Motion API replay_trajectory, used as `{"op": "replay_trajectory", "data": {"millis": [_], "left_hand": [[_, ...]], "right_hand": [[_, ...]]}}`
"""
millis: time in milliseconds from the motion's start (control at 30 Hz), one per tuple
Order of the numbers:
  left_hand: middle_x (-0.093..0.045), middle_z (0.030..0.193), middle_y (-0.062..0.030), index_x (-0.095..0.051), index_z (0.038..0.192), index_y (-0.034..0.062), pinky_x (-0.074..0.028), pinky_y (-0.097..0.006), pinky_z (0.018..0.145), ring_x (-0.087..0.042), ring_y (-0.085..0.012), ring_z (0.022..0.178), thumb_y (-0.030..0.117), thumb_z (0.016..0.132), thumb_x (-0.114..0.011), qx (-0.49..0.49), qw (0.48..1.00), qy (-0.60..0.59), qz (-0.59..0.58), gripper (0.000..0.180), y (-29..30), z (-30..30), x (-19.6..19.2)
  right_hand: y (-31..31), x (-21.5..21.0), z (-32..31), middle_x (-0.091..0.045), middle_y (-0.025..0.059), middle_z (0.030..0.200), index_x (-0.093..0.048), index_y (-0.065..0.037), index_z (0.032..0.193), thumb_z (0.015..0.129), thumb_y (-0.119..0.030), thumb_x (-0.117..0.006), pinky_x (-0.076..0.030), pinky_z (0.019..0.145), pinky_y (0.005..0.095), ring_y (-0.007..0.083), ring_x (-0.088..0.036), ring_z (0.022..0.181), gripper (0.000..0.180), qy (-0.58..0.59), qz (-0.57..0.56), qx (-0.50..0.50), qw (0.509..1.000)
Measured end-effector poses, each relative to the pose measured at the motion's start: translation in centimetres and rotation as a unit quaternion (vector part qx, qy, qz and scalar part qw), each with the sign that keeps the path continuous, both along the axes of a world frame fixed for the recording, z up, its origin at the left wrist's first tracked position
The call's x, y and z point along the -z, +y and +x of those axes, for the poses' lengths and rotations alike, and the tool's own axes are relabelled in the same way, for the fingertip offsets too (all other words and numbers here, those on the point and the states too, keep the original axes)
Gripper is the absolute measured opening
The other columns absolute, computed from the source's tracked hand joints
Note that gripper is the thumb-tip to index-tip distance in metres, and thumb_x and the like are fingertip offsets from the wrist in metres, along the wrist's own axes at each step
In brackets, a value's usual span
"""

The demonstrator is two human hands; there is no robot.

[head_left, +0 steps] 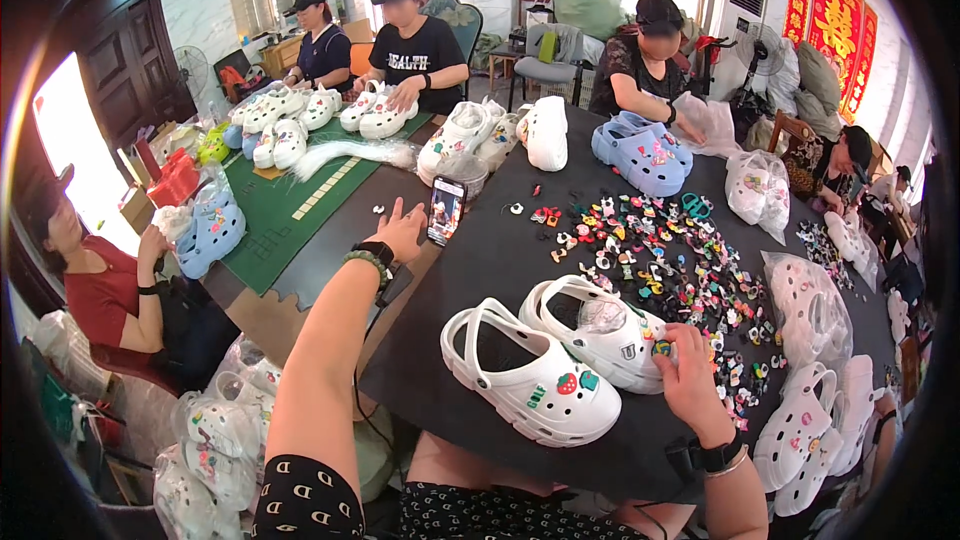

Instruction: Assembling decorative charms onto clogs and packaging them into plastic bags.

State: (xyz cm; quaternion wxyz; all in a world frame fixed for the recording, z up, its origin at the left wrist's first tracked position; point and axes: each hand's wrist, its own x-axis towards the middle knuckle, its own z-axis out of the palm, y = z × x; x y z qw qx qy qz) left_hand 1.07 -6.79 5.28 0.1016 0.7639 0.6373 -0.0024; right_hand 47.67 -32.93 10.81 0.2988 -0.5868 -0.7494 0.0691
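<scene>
The right hand (690, 380) pinches a round charm (661, 348) at the toe of a white clog (595, 345). A second white clog (530, 375) sits just beside it, to the left, bearing a strawberry charm (567, 384). The left hand (396, 232) extends, fingers spread, to the near side of a lit smartphone (446, 212). Assorted loose charms (655, 255) cover part of the black surface (420, 340); blue clogs (645, 162) stand beyond them.

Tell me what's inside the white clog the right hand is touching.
A crumpled, see-through wad sits in the opening of the white clog, with some dark insole visible. The upper covers the toe space, so anything deeper is hidden.
</scene>
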Motion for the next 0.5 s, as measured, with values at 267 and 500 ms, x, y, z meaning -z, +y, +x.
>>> {"op": "replay_trajectory", "data": {"millis": [267, 500], "left_hand": [[-0.009, 0.165, -0.0077, -0.025, 0.154, 0.0097, -0.017, -0.062, 0.118, 0.001, -0.0397, 0.151, 0.012, 0.081, -0.060, 0.048, 0.996, 0.077, 0.000, 0.080, 1.3, 2.6, 0.9], [-0.007, 0.166, -0.0095, -0.042, 0.141, 0.0100, -0.015, -0.063, 0.118, 0.001, -0.0398, 0.152, 0.012, 0.082, -0.061, 0.071, 0.993, 0.096, 0.016, 0.062, 2.3, 3.2, 2.3]], "right_hand": [[-0.2, -0.4, -0.2, -0.054, 0.0186, 0.121, -0.053, -0.002, 0.110, 0.082, -0.001, -0.066, -0.040, 0.094, 0.0461, 0.0387, -0.050, 0.108, 0.031, -0.009, -0.008, 0.004, 1.000], [-0.1, -0.5, -0.4, -0.055, 0.0189, 0.120, -0.053, -0.002, 0.109, 0.081, 0.000, -0.067, -0.040, 0.094, 0.0463, 0.0390, -0.050, 0.107, 0.031, -0.001, -0.009, 0.006, 1.000]]}}
